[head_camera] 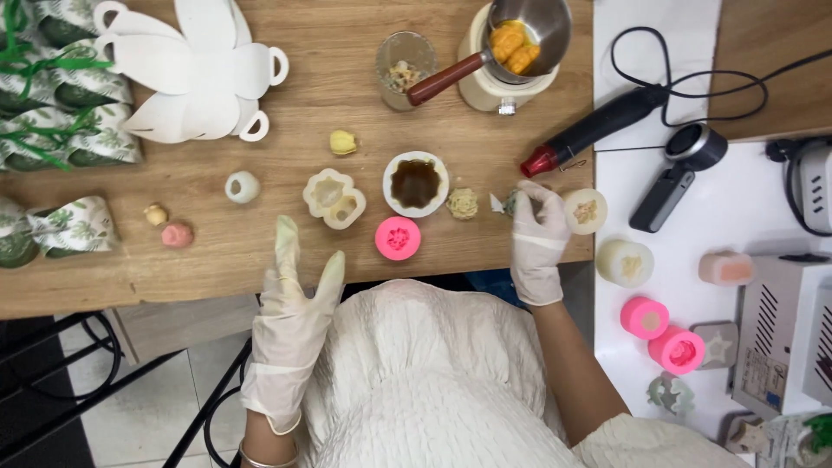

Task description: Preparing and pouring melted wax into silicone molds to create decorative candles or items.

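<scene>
My left hand point(290, 303), in a white glove, hovers flat with fingers spread over the front edge of the wooden table point(260, 260), holding nothing. My right hand point(537, 234), also gloved, rests at the table's right end with its fingers closed on a small greenish flower-shaped piece point(510, 203). Next to it lies a round white mould point(586, 211). Between my hands sit a pink silicone mould point(398, 237), a white bowl of dark brown liquid point(416, 184), a cream flower-shaped candle point(462, 204) and a translucent double mould point(334, 198).
A small pot with orange chunks point(520, 35) stands on a cream warmer, beside a glass point(404, 65). A heat gun point(598, 128) with its cord lies on the white side table, with pink moulds point(663, 334). White petal-shaped cut-outs point(195, 69) and wrapped leaf-print packages point(61, 95) fill the back left.
</scene>
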